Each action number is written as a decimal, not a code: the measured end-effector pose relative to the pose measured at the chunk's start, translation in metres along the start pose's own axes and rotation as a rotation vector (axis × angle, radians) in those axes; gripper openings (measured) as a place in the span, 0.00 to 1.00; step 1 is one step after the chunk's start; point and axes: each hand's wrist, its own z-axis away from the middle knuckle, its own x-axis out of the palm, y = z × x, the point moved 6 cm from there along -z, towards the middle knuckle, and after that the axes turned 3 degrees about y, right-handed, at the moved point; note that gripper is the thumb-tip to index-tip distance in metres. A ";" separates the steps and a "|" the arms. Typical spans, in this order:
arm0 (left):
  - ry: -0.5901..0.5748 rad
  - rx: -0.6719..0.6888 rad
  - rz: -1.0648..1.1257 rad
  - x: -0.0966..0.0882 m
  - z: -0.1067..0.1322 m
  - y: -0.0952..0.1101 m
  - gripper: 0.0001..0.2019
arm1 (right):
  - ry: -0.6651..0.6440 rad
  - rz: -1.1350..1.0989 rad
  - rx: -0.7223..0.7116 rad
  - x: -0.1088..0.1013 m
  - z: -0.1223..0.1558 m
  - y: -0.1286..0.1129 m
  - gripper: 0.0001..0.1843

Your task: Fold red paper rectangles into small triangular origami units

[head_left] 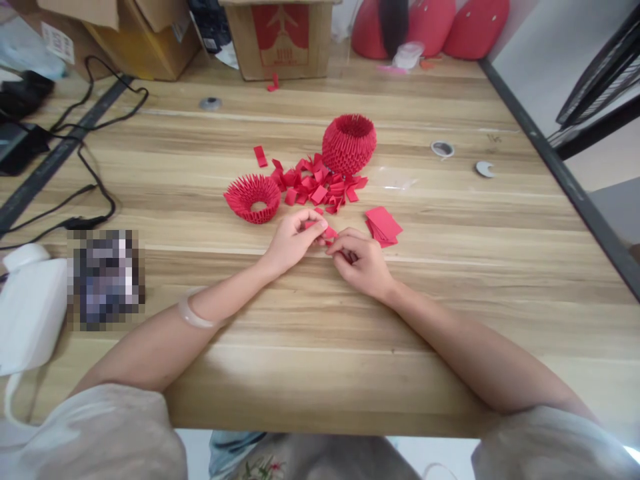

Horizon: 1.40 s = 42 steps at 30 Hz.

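Note:
Between thumb and fingers, my left hand (295, 241) pinches a small piece of red paper (330, 233). My right hand (364, 265) is closed with its thumb and fingertips together at the lower right end of that paper; the fingers partly hide it. Just beyond my hands lies a heap of small folded red paper pieces (319, 193). A shallow spiky red ring bowl (240, 200) made of folded paper stands left of the heap. Behind it sits a taller, rounded red paper vase (349, 145). A stack of flat red paper slips (384, 225) lies right of my right hand.
Cardboard boxes (283, 43) and red rounded objects (433, 30) line the back of the wooden table (300, 373). Black cables (103, 193), a white device (33, 313) and a blurred-out item (110, 280) occupy the left. Cable-hole rings (443, 149) are at the right.

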 end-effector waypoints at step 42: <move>-0.013 0.017 0.011 0.003 0.005 0.005 0.14 | 0.045 -0.324 0.333 0.000 0.001 0.019 0.11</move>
